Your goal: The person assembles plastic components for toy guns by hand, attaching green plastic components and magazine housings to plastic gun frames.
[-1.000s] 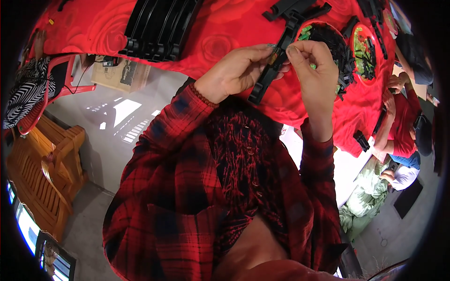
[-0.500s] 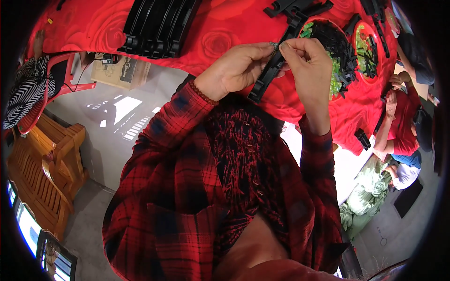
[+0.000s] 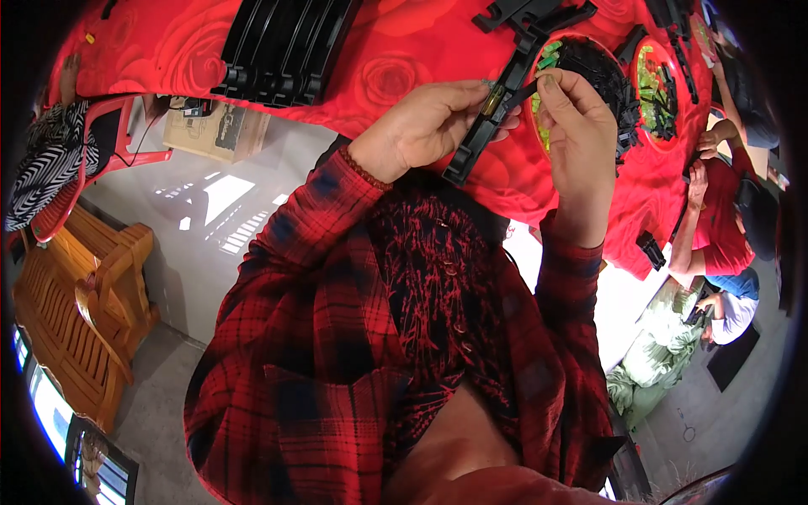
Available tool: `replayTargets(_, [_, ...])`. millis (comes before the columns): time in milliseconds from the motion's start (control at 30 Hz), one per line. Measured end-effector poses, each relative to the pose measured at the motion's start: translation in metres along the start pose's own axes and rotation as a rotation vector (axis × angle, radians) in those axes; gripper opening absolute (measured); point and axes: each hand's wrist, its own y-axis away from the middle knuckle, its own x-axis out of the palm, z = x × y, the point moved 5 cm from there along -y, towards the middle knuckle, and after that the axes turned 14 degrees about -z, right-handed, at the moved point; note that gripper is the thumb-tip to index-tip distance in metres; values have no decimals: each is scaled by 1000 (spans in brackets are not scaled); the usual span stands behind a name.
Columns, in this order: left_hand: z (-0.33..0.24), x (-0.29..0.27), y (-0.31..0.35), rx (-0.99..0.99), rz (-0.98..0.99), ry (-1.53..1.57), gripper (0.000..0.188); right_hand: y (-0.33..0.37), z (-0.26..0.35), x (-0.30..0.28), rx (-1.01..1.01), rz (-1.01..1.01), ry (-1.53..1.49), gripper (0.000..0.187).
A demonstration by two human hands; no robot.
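My left hand (image 3: 425, 126) is closed around a long black plastic bar (image 3: 473, 150), which slants over the red tablecloth's front edge. A small translucent yellowish piece (image 3: 492, 101) sits in the bar beside my left thumb. Just right of it, my right hand (image 3: 582, 126) pinches a small flat black plastic piece (image 3: 523, 94) between thumb and fingers, its tip close to the bar; whether they touch I cannot tell. Behind my right hand stands a round container of small black pieces (image 3: 593, 63) with green and yellow ones among them.
A second container (image 3: 659, 97) of green and black pieces stands to the right. Large black ribbed parts (image 3: 286, 50) lie at the table's back left, more black parts (image 3: 534, 13) at the back. People (image 3: 724, 210) work along the right side. A wooden bench (image 3: 76, 311) stands left.
My right hand has moved slightly right, away from the bar, and the black piece in its fingers now shows. The yellowish piece in the bar has come into sight. My left hand stays put.
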Motion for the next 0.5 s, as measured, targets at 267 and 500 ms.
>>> replayTargets(267, [0, -4, -2, 41, -34, -5, 35, 1, -11, 4, 263, 80, -339, 16])
replayTargets(500, [-4, -3, 4, 40, -82, 8, 34, -1, -11, -5, 281, 133, -317, 17])
